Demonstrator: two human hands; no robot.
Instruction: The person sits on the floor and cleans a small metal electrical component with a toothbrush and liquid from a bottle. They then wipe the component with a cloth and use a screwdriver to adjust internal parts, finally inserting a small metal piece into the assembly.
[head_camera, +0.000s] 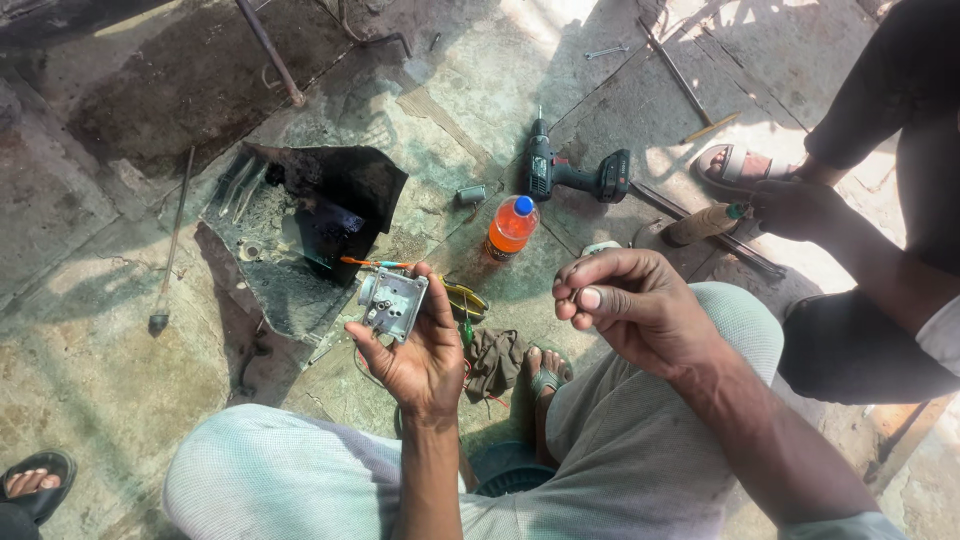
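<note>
We see open floor at nine o'clock of our left hand (420, 350), bare stone out to the long rod (172, 240). At twelve o'clock the black sheet (330, 205) blocks the way; at one o'clock stand the orange bottle (511, 228) and cordless drill (570, 175). At three o'clock of our right hand (625, 305), another person's hand (795, 208) crowds in.

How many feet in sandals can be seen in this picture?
3. One sandalled foot at the bottom left corner, one between the seated person's knees beside a rag, and one at the upper right. Others may be hidden by legs.
</note>
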